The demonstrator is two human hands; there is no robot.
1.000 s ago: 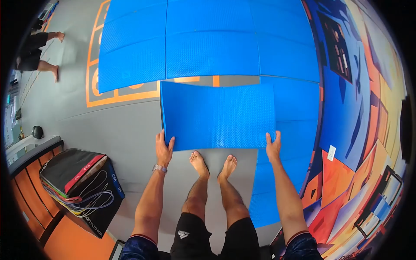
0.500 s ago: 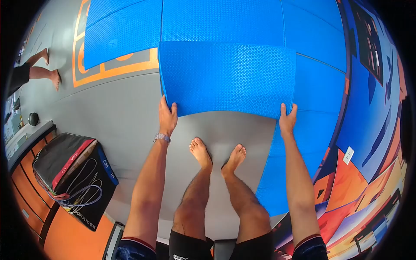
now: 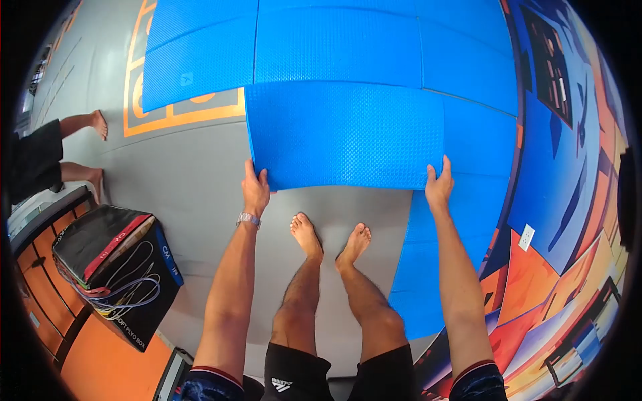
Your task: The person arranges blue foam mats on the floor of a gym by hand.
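A blue foam mat with a textured surface stretches between my two hands, its near edge bowed up a little in the middle. My left hand grips the near left corner, thumb on top, a metal watch on that wrist. At the near right corner my right hand has its thumb over the mat and its fingers round the side. The mat's far edge lies along a row of matching blue mats, and its right side overlaps the mats along the wall. My bare feet stand on the grey floor below the near edge.
Orange markings show on the grey floor at left. A black soft plyo box with coiled cords on it stands at lower left. Another person's bare feet are at far left. A painted wall with an outlet runs along the right.
The held mat's far and near edges sit lower in view, and it looks flatter. Both hands still grip its corners. The other person's feet have shifted at the left.
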